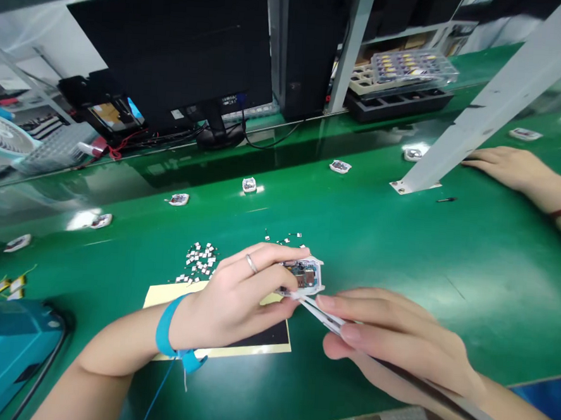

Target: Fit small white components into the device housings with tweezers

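My left hand (241,296), with a ring and a blue wrist strap, grips a small white device housing (318,277) whose circuit board (307,274) faces up. In my right hand (396,334) a pair of tweezers (324,315) is pinched between thumb and fingers. The tweezer tips meet the near edge of the housing, close to my left thumb; what they pinch there is too small to make out. Beneath my left hand lies a yellow-edged sheet with a black pad (267,337). A cluster of small white parts with black leads (201,260) lies just beyond it.
Several white housings (249,184) stand in a row along the green bench. A slanted white post (486,102) rises at the right, beside another person's hand (506,167). At the left are a teal machine (10,352) and yellow-wrapped cells (0,286). A monitor (176,45) stands behind.
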Demonstrator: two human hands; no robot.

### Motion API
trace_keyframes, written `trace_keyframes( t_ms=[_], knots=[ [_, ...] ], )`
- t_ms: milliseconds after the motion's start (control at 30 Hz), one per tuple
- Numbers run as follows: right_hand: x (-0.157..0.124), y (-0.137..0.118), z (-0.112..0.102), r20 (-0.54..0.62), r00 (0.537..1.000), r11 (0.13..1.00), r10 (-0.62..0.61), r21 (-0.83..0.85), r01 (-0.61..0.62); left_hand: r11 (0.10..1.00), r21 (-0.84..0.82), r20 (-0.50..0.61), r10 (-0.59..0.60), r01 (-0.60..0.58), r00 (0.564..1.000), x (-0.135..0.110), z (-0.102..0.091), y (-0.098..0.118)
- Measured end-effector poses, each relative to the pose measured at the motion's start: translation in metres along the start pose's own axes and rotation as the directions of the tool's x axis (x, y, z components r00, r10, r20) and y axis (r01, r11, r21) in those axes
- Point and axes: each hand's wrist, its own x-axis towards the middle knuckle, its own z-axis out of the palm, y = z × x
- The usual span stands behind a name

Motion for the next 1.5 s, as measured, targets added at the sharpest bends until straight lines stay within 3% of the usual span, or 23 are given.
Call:
trace_keyframes(
  t_ms=[300,500,667,967,1100,1267,1500],
  knots=[
    [0.009,0.003,0.004,-0.017,0.964,0.922,0.264,0.298,-0.247,0.983,-0.179,-0.06,-0.05,0.039,0.997,-0.006,0.003,-0.002],
    [-0.002,0.004,0.001,0.028,0.97,0.912,0.24,0.337,-0.236,0.966,-0.257,-0.108,-0.061,0.031,0.992,-0.007,0.007,0.002],
    [0.001,0.005,0.002,0.003,0.938,0.831,0.348,0.462,-0.31,0.967,-0.255,-0.122,-0.039,0.007,0.992,-0.009,0.009,-0.001],
    [0.002,0.004,-0.001,0.047,0.974,0.904,0.222,0.364,-0.224,0.975,-0.211,-0.077,0.05,-0.066,0.996,-0.006,0.007,0.001],
    [-0.002,0.005,0.001,-0.008,0.967,0.883,0.253,0.41,-0.228,0.974,-0.214,-0.103,0.057,-0.078,0.993,-0.004,0.007,0.0],
    [-0.003,0.004,0.001,-0.019,0.958,0.865,0.287,0.434,-0.251,0.957,-0.288,-0.139,-0.01,-0.03,0.99,-0.004,0.008,-0.002],
    [0.0,0.006,-0.007,0.135,0.969,0.875,0.208,0.418,-0.247,0.899,-0.42,-0.098,-0.177,0.12,0.979,-0.006,0.009,-0.001]
  ],
)
